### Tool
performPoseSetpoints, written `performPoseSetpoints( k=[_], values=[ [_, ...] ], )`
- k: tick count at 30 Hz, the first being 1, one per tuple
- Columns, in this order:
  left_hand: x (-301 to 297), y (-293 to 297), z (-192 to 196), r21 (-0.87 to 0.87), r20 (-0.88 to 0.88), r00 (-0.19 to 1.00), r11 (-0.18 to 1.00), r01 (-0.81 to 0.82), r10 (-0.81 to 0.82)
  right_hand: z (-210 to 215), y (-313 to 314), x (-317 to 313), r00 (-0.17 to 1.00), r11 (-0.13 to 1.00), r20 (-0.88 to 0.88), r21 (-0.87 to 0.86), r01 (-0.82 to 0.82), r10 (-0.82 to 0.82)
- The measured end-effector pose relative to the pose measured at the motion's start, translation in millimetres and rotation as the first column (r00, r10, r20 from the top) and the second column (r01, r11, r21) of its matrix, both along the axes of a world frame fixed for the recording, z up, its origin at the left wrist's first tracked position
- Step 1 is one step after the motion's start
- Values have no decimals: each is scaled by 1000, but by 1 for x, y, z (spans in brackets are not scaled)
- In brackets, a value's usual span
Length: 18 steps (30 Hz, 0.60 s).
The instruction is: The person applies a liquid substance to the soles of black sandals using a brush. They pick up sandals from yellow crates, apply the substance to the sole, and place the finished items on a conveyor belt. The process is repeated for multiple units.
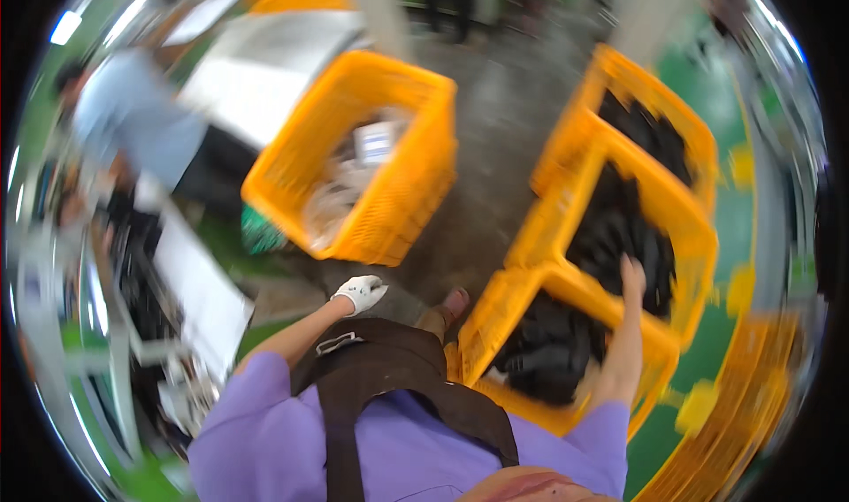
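Note:
My right hand (632, 275), bare, reaches over the middle yellow crate (566, 228) at the right. It is at the black parts (619, 228) heaped in that crate; blur hides their exact kind and whether the fingers grip one. My left hand (361, 295) wears a white glove and hangs in front of my dark apron (380, 356), its fingers curled in with nothing visible in them. More black pieces (553, 347) fill the nearest crate (495, 312), under my right forearm. The farthest crate (579, 104) of the row holds black pieces too.
Ahead to the left stands a yellow crate (416, 183) with clear plastic bags and a white box (376, 142). Beyond it is a white-topped table (256, 68). A person in light blue (133, 104) bends at the left. A yellow crate stack (730, 413) stands at the lower right.

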<state>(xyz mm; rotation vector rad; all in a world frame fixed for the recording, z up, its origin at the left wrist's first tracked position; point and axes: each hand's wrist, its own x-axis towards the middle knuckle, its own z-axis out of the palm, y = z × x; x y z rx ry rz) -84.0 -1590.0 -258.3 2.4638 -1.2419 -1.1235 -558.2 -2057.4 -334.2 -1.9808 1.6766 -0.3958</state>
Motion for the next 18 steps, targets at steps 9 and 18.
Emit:
performPoseSetpoints(
  k=[9, 18],
  values=[
    [18, 335, 9, 71, -64, 739, 742, -667, 670, 18, 63, 71, 789, 848, -364, -400, 347, -494],
    [-146, 600, -75, 79, -145, 330, 344, -936, 933, 20, 466, 401, 567, 554, 506, 195, -809, 650]
  ],
)
